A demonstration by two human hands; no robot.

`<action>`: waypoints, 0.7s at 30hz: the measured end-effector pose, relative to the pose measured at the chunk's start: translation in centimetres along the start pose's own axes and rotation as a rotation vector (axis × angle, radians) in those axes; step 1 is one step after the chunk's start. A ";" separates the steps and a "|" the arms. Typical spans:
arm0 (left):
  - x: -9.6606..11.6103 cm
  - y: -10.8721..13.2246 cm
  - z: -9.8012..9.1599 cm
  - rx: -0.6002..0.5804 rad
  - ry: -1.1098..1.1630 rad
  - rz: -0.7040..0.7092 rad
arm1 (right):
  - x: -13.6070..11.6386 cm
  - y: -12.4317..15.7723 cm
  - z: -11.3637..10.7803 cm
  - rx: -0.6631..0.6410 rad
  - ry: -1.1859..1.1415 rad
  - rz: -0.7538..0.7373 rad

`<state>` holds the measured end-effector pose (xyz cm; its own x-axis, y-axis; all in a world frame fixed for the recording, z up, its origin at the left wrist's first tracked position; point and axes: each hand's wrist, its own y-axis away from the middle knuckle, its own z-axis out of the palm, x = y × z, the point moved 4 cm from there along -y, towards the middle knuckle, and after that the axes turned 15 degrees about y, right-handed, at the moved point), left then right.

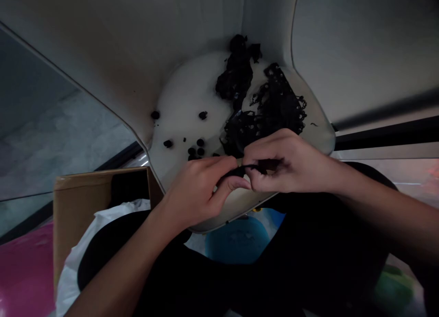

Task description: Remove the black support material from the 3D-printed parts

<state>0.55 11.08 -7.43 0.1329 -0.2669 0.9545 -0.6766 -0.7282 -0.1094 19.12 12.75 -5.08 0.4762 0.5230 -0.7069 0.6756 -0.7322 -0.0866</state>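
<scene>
My left hand (pixel 202 184) and my right hand (pixel 291 164) meet over the front of a pale chair seat (pixel 185 88). Thumb and fingers of both are closed on one thin, dark, rubbery-looking piece (pixel 236 171) that stretches between them. Its exact kind is unclear, and much of it is hidden by the fingers. Just beyond my right hand lies a tangled heap of black pieces (pixel 279 104), some of them with rows of holes. Several small round black pieces (pixel 200 143) are scattered on the seat beyond my left hand.
The chair back (pixel 212 20) rises behind the seat. At left stand an open cardboard box (pixel 99 177) with a white bag (pixel 70 271) and a pink object (pixel 27 266). A blue basin (pixel 238 239) is below the seat, between the legs.
</scene>
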 end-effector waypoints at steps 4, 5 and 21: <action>-0.6 0.1 0.5 -0.024 0.168 -0.144 | -0.2 0.2 -0.1 0.031 0.019 -0.050; -0.6 0.1 0.5 -0.017 0.238 -0.160 | -0.2 0.3 -0.2 0.040 0.022 -0.051; 1.0 0.0 0.2 -0.027 0.021 0.031 | -1.8 0.7 -0.2 0.098 0.100 0.014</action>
<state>0.87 10.68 -6.58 0.0965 -0.2756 0.9564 -0.6992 -0.7026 -0.1319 18.87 11.41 -3.75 0.5423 0.5495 -0.6356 0.6122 -0.7766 -0.1490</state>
